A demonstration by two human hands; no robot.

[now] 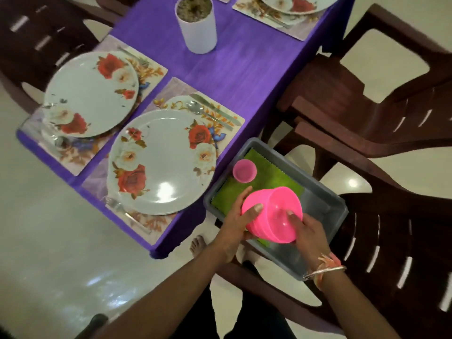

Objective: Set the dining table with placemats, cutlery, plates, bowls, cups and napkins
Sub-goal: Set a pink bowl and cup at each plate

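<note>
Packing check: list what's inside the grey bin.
In the bin: a green cloth with a pink cup on it. Both hands hold pink bowls over it, hiding what's beneath.

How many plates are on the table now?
3: one nearest, one to its left, one at the far right edge, cut off. More may lie out of view.

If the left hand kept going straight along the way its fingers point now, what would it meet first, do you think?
The left hand, gripping the pink bowls over the grey tray, points up-right. Past the bowls, it would likely meet the green cloth first; depth is unclear.
</note>
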